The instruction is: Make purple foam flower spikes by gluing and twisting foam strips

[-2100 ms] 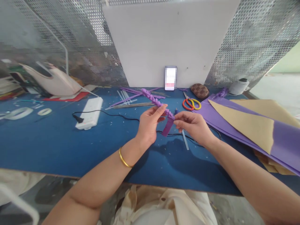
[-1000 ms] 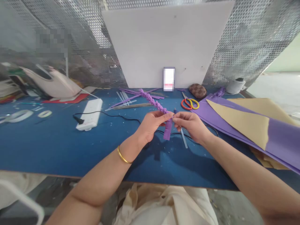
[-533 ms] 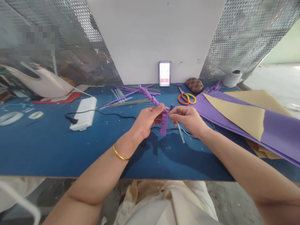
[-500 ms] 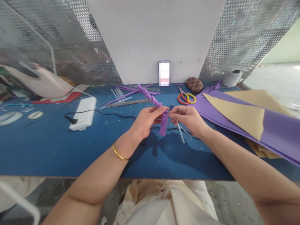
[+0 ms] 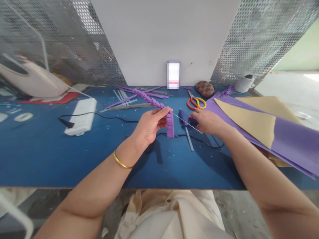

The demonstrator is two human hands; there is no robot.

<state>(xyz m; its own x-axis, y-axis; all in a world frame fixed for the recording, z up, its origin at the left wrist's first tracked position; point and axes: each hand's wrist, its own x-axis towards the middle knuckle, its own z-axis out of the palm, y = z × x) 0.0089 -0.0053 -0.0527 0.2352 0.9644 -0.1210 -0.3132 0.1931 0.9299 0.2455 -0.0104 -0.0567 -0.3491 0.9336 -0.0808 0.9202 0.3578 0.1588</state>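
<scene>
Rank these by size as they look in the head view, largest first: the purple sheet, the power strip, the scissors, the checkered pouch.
1. Purple sheet
2. Power strip
3. Scissors and checkered pouch: these look about alike, so I won't rank them.

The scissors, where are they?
In the head view, the scissors lie on the blue table right of centre, just below the checkered pouch, beside the purple foam sheet.

Craft workshop: glue gun [image 5: 183, 117], foam sheets [image 5: 294, 136]
</scene>
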